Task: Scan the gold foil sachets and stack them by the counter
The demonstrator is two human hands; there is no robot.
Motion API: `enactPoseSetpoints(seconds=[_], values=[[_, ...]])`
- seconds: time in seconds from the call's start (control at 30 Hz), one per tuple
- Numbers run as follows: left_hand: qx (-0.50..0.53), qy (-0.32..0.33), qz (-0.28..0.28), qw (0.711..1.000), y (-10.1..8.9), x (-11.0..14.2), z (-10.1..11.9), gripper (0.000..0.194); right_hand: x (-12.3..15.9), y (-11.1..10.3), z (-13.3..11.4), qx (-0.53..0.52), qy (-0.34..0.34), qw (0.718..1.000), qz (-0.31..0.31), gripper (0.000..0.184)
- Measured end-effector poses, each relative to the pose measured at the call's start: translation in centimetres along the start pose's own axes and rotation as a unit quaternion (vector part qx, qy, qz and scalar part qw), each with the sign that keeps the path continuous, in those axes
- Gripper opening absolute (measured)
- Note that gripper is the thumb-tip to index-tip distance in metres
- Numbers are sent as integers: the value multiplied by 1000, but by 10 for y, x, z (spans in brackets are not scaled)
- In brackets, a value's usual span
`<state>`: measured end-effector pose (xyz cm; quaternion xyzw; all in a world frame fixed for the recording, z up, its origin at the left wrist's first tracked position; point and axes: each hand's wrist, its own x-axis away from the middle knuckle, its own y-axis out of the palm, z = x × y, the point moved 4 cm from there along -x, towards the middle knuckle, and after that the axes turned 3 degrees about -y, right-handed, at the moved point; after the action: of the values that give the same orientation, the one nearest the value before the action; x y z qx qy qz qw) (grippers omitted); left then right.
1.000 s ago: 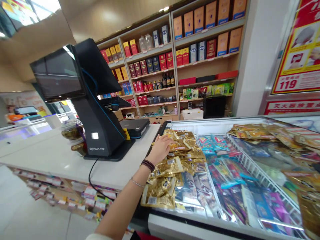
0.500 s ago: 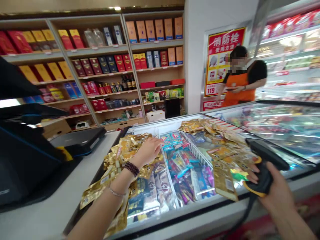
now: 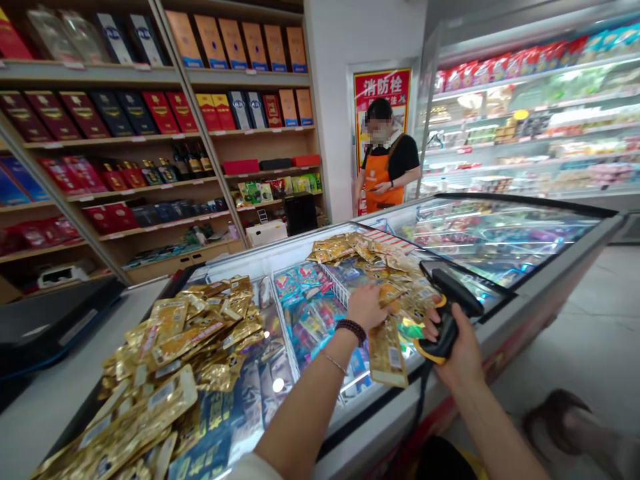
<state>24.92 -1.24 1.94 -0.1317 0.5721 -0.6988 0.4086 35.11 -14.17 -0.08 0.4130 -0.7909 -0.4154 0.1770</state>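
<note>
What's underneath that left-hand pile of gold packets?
The freezer's glass top is under the gold pile; at its right edge, blue bags show through the glass. Anything directly beneath the packets is covered.

A: What are the gold packets [image 3: 185,333]?

B: Glossy, crinkled foil packets, overlapping in two piles on the freezer's glass top [image 3: 480,233]; one larger packet [image 3: 387,353] lies at the right pile's near edge.

A: And the scanner [image 3: 443,327]?

B: Black, yellow-trimmed, corded; held in the right hand [image 3: 464,357], beside that pile.
</note>
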Motion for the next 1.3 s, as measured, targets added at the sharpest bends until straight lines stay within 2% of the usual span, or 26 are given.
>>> enactPoseSetpoints(seconds=[0.17, 0.4, 0.5, 0.6, 0.7, 0.77, 0.9, 0.93, 1.0, 1.13, 1.23, 1.3], values=[[-25, 7, 26, 999, 20, -2, 1, 39, 0, -3, 0, -6, -1, 1000, 7, 48], [-17, 23, 18, 999, 21, 0, 2, 43, -1, -5, 1, -17, 1, 1000, -5, 45], [49, -29, 27, 998, 12, 7, -10, 44, -1, -5, 1, -14, 2, 1000, -6, 45], [154, -94, 75, 981, 1, 14, -29, 35, 0, -4, 0, -12, -4, 1000, -5, 46], [276, -156, 139, 938, -7, 20, -50, 22, 0, -3, 1, 2, 4, 1000, -6, 47], [377, -198, 171, 889, -11, 27, -63, 19, 0, -2, 3, 17, 17, 1000, -10, 47], [575, -244, 158, 765, -18, 48, -81, 29, -1, 1, 8, 65, 36, 997, -29, 48], [601, -246, 154, 745, -23, 55, -84, 32, 0, 3, 9, 77, 41, 996, -36, 48], [625, -241, 158, 725, -37, 70, -92, 37, 2, 8, 12, 97, 56, 992, -49, 47], [615, -219, 176, 737, -65, 96, -107, 37, 17, 25, 22, 150, 94, 980, -87, 42], [574, -204, 192, 769, -81, 110, -118, 35, 33, 45, 28, 240, 78, 956, -149, 39], [533, -190, 214, 796, -91, 116, -125, 33, 42, 60, 29, 312, 43, 927, -206, 39]])
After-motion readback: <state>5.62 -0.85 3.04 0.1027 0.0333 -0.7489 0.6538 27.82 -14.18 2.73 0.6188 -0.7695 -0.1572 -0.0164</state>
